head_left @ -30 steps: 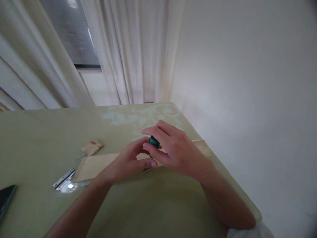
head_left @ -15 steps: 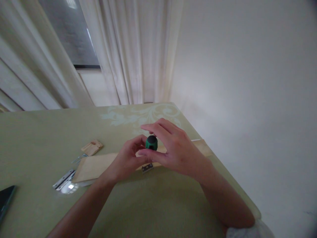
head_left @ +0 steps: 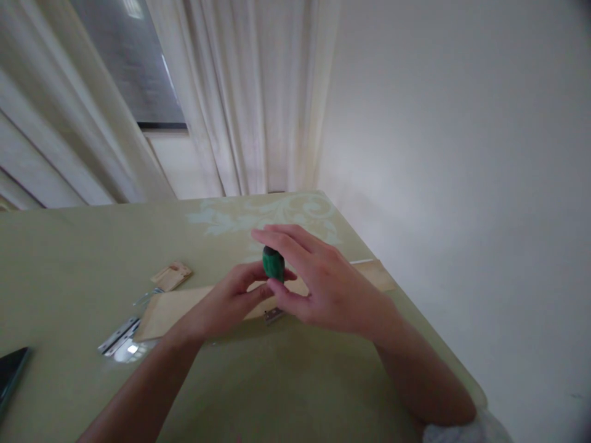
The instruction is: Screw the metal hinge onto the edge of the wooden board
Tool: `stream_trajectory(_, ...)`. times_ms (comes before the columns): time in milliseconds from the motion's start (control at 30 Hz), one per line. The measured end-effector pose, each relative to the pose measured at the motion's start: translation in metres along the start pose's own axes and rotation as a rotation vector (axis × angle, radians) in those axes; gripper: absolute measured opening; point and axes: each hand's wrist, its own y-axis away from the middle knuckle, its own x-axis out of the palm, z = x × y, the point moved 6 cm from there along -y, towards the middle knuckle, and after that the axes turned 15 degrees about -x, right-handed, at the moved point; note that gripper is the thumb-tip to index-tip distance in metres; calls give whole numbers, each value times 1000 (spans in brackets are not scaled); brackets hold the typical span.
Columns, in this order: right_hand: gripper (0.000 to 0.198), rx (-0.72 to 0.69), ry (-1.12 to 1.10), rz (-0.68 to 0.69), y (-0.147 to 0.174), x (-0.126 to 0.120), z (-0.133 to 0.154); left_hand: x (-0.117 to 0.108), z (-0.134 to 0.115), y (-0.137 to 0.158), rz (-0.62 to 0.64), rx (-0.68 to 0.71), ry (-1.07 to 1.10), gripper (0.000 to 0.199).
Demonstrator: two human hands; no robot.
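A green screwdriver [head_left: 274, 264] with a dark end cap stands tilted between my hands, over a long light-wood board. Its shaft and tip are hidden. My left hand [head_left: 228, 301] is closed around its lower part, with thumb and fingers on either side. My right hand [head_left: 318, 277] curls about the handle, thumb at the handle's lower end and fingers arched over the top. The wooden board [head_left: 173, 311] runs left to right beneath both hands. At the board's near edge, a small metal hinge [head_left: 273, 315] shows partly below my right thumb.
Left of the board lie metal hinges [head_left: 119, 336] and a shiny clear piece [head_left: 132, 351]. Behind them are small wooden pieces [head_left: 172, 275] and thin metal parts [head_left: 148, 296]. A dark phone-like object [head_left: 13, 375] lies at the far left. A wall borders the table's right edge.
The screwdriver's handle has tipped and shifted slightly left. My left hand has moved a little left, and my right fingers have shifted left over the handle's top.
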Motion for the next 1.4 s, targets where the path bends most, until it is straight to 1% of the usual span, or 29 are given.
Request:
stream_trajectory(33, 54, 18, 10, -2, 0, 0, -1, -2, 1, 0, -21, -10, 2, 23)
stream_trajectory(100, 47, 58, 29, 11, 1, 0, -3, -6, 1, -1, -45, -21, 23, 20)
stream_trajectory(167, 42, 61, 20, 22, 1, 0, -3, -6, 0, 0, -6, -11, 31, 21)
stream_trajectory(233, 50, 34, -12, 27, 0, 0, 0, -5, -3, 1, 31, 15, 4, 18)
stream_trajectory(300, 58, 26, -22, 14, 0, 0, 1, -7, -6, 1, 5, 29, -24, 16)
stream_trajectory(367, 52, 41, 3, -3, 1, -1, 0, -8, -6, 1, -45, 17, -18, 17)
stream_trajectory(433, 39, 46, 24, -13, 1, -2, -1, -5, -6, 0, -34, 3, 2, 22)
stream_trajectory(467, 37, 34, 17, -8, 1, -2, 0, -3, -6, 0, -14, 4, 5, 21)
stream_trajectory(533, 49, -3, -16, 1, 1, -1, 1, -1, -8, -1, -5, 32, -9, 16)
stream_trajectory(600, 57, -13, -21, -8, 0, -1, 2, -3, -9, 0, -53, 47, -23, 10)
stream_trajectory(667, 51, 14, 21, -17, 1, -2, 0, -3, -7, 0, -74, 19, -22, 10)
stream_trajectory(733, 39, 33, 46, -10, 1, -2, -1, 0, -5, 0, -33, -6, -3, 15)
stream_trajectory(767, 39, 27, 36, -5, 1, -1, 0, 1, -6, 0, -8, -4, 5, 16)
stream_trajectory(833, 50, 7, 0, -9, 0, -1, 1, 3, -8, 0, -1, 26, 7, 16)
stream_trajectory(900, 57, 17, 8, -24, 0, -2, 0, 1, -9, -1, -52, 21, -5, 15)
stream_trajectory(967, 49, 44, 63, -30, 1, -3, -2, 1, -7, -2, -85, -22, -8, 19)
stream_trajectory(1033, 37, 47, 79, -21, 2, -3, -2, 4, -7, -2, -43, -44, 4, 23)
stream_trajectory(1067, 38, 31, 60, -17, 1, -2, -1, 6, -8, -2, -14, -32, 8, 22)
stream_trajectory(1133, 57, -2, 12, -14, 0, -2, 2, 6, -11, -2, 2, 11, 3, 16)
stream_trajectory(1167, 63, -4, 3, -20, 0, -2, 3, 5, -12, -2, -20, 24, -5, 14)
stream_trajectory(1200, 65, 5, 14, -30, 0, -2, 2, 4, -12, -1, -57, 24, -16, 12)
stream_trajectory(1233, 61, 19, 44, -42, 0, -3, 1, 3, -11, -1, -90, 12, -35, 11)
stream_trajectory(1300, 44, 49, 123, -50, 0, -4, -3, 5, -6, 0, -114, -29, -111, 19)
stream_trajectory(1333, 36, 54, 150, -47, 1, -4, -4, 8, -3, 0, -106, -40, -183, 29)
stream_trajectory(1367, 32, 53, 158, -36, 1, -3, -5, 12, 1, 1, -87, -39, -278, 41)
stream_trajectory(1400, 34, 50, 146, -19, 2, -2, -6, 15, 4, 2, -61, -30, -392, 49)
